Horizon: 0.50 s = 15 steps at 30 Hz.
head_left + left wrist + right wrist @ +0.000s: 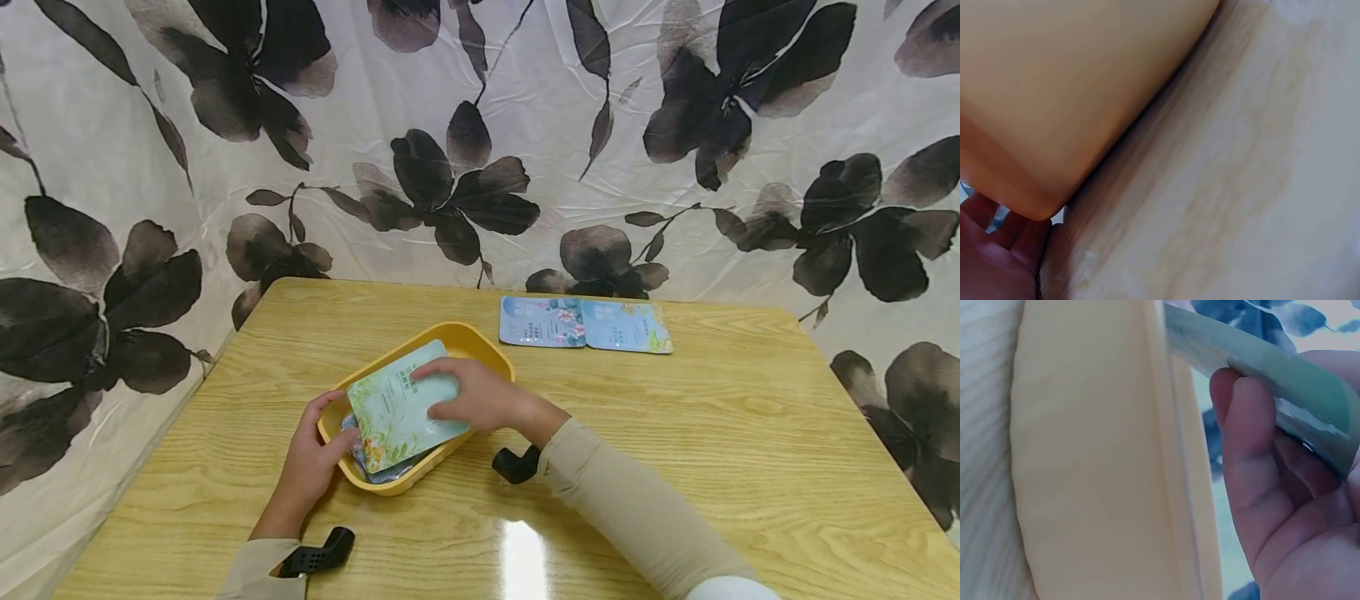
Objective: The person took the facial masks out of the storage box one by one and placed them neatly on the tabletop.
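Observation:
A yellow plastic basket (483, 352) sits on the table, left of centre. My left hand (315, 446) grips its left end, with the thumb at the rim. In the left wrist view, fingers (1019, 240) show beside the basket's lower corner. With my right hand (480, 396) I hold a pale green face mask packet (397, 408), tilted over the basket. The right wrist view shows fingers curled at the edge of the bent packet (1310, 378). Under it, inside the basket, lies a bluish packet (393, 473), mostly hidden.
Two light blue packets, a left one (540, 323) and a right one (626, 327), lie side by side near the back edge of the wooden table (720, 433). Behind the table hangs a flower-patterned cloth (570, 108). Black wrist devices (330, 550) are worn on both arms.

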Tool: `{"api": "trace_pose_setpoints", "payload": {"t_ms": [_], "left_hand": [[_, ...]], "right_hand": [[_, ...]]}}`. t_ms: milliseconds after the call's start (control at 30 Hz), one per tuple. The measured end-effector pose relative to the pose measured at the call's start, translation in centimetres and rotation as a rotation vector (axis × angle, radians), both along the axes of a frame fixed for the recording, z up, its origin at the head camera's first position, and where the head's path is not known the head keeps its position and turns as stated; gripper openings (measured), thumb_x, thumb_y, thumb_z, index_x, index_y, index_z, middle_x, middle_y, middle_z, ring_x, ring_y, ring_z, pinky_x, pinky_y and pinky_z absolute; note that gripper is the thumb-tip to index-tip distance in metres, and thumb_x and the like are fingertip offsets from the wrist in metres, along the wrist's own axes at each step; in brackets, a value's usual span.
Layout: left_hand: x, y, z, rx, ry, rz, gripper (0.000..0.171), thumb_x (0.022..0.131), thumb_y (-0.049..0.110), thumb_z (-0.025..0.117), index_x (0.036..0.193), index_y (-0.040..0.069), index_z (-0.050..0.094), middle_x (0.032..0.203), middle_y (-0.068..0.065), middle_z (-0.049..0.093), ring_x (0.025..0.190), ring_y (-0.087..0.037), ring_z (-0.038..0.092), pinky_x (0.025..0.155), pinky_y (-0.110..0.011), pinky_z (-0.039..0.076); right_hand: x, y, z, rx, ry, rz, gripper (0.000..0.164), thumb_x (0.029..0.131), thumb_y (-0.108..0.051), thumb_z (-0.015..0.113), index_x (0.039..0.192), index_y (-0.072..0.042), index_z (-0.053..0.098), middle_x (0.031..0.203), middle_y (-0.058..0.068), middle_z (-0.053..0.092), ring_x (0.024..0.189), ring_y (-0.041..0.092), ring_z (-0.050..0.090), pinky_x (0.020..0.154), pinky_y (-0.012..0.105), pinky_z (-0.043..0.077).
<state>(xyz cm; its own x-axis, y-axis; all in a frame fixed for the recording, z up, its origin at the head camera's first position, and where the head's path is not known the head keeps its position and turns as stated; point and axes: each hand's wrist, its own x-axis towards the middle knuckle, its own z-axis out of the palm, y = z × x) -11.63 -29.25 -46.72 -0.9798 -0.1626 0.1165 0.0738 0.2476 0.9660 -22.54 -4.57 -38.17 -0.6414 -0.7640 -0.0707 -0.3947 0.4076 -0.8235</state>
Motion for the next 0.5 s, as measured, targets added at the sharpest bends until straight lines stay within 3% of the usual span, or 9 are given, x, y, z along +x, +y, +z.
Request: {"api": "trace_pose_setpoints", "payload": {"t_ms": [167, 367, 500], "left_hand": [[0.0, 0.0, 0.0, -0.028, -0.011, 0.022, 0.055, 0.096, -0.005, 0.052, 0.148, -0.003, 0.032, 0.154, -0.026, 0.025, 0.131, -0.041, 0.040, 0.082, -0.007, 0.043], [0.1, -0.3, 0.2, -0.080, -0.048, 0.041, 0.053, 0.096, -0.001, 0.053, 0.147, -0.001, 0.035, 0.156, -0.025, 0.023, 0.127, -0.039, 0.043, 0.079, -0.007, 0.042], [0.0, -0.5, 0.4, -0.121, -0.064, 0.060, 0.051, 0.096, 0.000, 0.053, 0.145, 0.000, 0.037, 0.156, -0.024, 0.025, 0.126, -0.038, 0.044, 0.080, -0.006, 0.041]], "right_hand": [[-0.8, 1.9, 0.3, -0.039, 0.009, -0.064, 0.047, 0.091, -0.014, 0.073, 0.137, -0.021, 0.061, 0.132, 0.000, 0.059, 0.099, 0.015, 0.057, 0.085, 0.032, 0.048], [-2.0, 4.9, 0.4, -0.112, -0.001, -0.165, 0.047, 0.091, -0.012, 0.072, 0.136, -0.019, 0.063, 0.137, 0.003, 0.056, 0.100, 0.020, 0.059, 0.085, 0.037, 0.049], [-2.6, 7.0, -0.1, -0.154, -0.003, -0.245, 0.046, 0.090, -0.012, 0.071, 0.135, -0.018, 0.063, 0.143, 0.002, 0.053, 0.121, 0.025, 0.053, 0.092, 0.044, 0.046]]}}
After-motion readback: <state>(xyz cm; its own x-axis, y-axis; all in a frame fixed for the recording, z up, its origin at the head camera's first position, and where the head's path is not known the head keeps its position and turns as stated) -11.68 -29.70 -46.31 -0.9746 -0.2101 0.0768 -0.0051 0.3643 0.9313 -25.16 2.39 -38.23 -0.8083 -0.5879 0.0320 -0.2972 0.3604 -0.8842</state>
